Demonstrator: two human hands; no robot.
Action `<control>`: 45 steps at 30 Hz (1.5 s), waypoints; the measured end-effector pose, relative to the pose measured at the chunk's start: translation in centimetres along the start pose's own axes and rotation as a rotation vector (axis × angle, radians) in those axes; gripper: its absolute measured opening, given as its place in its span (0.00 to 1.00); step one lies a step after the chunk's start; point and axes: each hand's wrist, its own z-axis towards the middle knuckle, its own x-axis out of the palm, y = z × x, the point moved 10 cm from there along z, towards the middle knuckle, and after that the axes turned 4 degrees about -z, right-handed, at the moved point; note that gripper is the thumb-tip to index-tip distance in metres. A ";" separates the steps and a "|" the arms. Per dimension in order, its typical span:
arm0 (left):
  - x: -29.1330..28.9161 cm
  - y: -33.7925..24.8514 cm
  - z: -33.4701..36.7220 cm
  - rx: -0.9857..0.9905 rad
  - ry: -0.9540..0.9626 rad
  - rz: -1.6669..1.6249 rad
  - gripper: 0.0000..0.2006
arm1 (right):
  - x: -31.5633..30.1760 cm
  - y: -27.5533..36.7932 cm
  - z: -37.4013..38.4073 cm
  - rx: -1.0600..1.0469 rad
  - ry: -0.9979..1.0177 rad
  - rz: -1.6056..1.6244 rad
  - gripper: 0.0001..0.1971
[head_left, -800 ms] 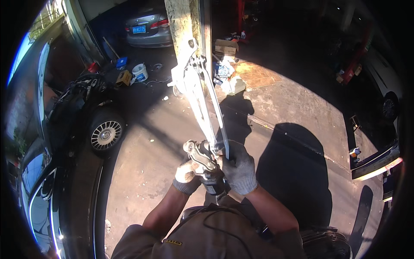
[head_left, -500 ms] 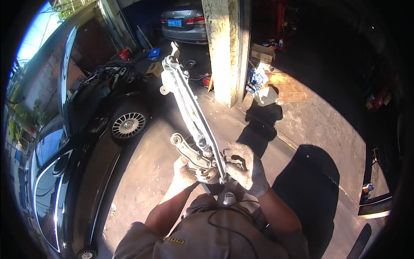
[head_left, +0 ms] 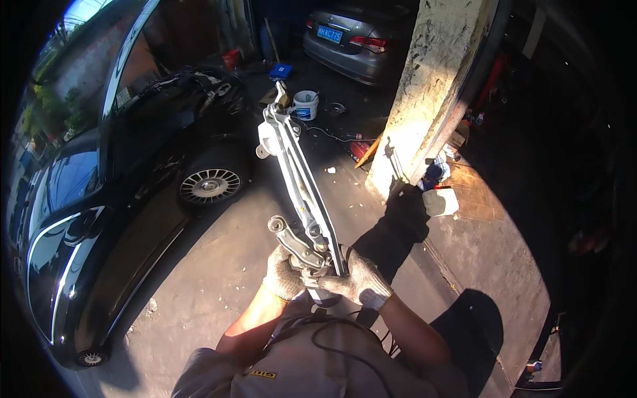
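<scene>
Head view: both gloved hands clamp the near end of a long metal linkage assembly, held out in front at chest level.

Left hand [head_left: 284,275] and right hand [head_left: 358,282] have fingers wrapped tight round the linkage assembly [head_left: 298,192], far end tilted up and away. Since 0.8 s ago the view has swung left: black car [head_left: 99,219] now fills the left side, concrete pillar [head_left: 431,99] sits right of the part instead of behind it. Grip unchanged, so likely carrying while turning. White bucket [head_left: 306,104] and grey car [head_left: 358,40] beyond.
</scene>
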 end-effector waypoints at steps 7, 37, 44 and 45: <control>-0.8 -13.1 9.9 -0.043 0.048 0.196 0.28 | 0.9 -1.9 15.4 0.082 -0.153 0.423 0.30; 7.7 -47.2 72.2 0.666 -0.323 0.746 0.41 | -34.8 -8.1 80.5 0.185 -0.073 -0.358 0.40; 4.6 -55.4 92.9 0.461 -0.405 0.672 0.35 | -42.2 -12.3 99.2 0.267 -0.099 -0.457 0.39; 5.0 -56.3 95.2 0.451 -0.416 0.693 0.33 | -43.8 -12.4 101.4 0.292 -0.075 -0.484 0.38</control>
